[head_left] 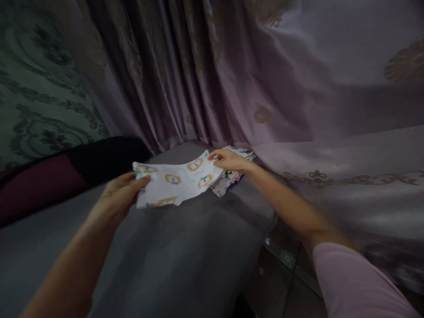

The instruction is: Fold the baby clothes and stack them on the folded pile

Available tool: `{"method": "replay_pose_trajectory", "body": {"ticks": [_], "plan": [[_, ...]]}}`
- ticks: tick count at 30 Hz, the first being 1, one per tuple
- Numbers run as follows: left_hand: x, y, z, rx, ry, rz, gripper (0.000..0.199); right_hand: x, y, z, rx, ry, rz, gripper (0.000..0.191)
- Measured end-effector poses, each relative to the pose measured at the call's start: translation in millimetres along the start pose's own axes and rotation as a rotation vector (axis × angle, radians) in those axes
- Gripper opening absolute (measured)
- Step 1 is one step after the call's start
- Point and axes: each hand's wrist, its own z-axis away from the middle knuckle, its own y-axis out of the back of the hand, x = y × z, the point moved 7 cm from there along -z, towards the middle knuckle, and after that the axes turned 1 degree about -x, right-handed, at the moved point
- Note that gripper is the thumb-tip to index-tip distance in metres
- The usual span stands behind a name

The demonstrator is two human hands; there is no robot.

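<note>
Between my two hands stretches a white cloth printed with tan animal faces, perhaps a small garment; its exact kind is not clear. My left hand pinches its left end, thumb on top. At the right end, my right hand grips the upper corner between thumb and fingers. Just behind and below my right hand lies a pile of colourful printed cloths, partly covered by the white cloth and the hand. The white cloth is spread out over the grey surface.
A grey padded surface lies beneath, like a sofa or bed. A black and maroon cushion or backrest runs along the left. Purple curtains hang behind and to the right. Dark floor tiles show at the lower right.
</note>
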Motion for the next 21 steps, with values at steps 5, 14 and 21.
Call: {"method": "replay_pose_trajectory", "body": {"ticks": [5, 14, 21], "plan": [[-15, -98.1, -31, -0.182, -0.039, 0.319, 0.024, 29, 77, -27, 0.101, -0.276, 0.346, 0.030], [-46, -203.2, -35, -0.246, 0.040, 0.602, 0.025, 57, 123, -59, 0.138, -0.376, 0.818, 0.036], [-75, -235.4, -22, -0.295, 0.194, 0.677, 0.027, 70, 123, -53, 0.245, -0.317, 1.019, 0.037]]}}
